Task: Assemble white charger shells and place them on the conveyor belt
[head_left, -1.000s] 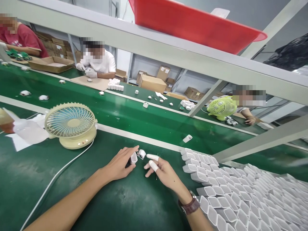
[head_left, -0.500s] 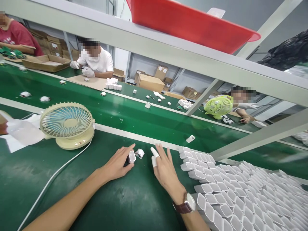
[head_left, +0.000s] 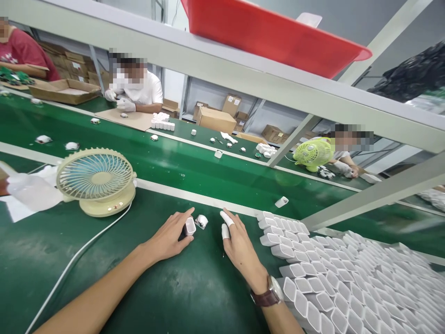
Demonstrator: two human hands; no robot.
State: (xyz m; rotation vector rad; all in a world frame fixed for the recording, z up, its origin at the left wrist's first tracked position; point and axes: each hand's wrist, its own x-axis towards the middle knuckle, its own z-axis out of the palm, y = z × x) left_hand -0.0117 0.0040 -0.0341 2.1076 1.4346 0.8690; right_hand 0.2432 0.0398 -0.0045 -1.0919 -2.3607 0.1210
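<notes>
My left hand (head_left: 170, 235) is closed around a small white plastic shell (head_left: 190, 226) with its open end facing up, thumb and fingers on its sides. Close to its right lies a small white component (head_left: 201, 221) on the green table, apart from both hands. My right hand (head_left: 239, 243) hovers right of that component, with white finger cots on two fingers. It holds nothing and its fingers are apart. A brown-strapped watch (head_left: 271, 293) is on the right wrist. Beyond that arm, many similar white shells (head_left: 333, 283) stand packed in rows.
A beige fan (head_left: 100, 178) stands at left, its white cable (head_left: 74, 262) trailing across the table. Beyond runs a green conveyor belt (head_left: 167, 162) carrying small white parts. A slanting metal post (head_left: 375, 190) and a red tray (head_left: 271, 37) overhead border the space. Co-workers sit opposite.
My right hand's fingers have drawn in slightly. My left hand has stayed on the shell. Parts on the belt have shifted right. The co-worker at far right has brought both hands together.
</notes>
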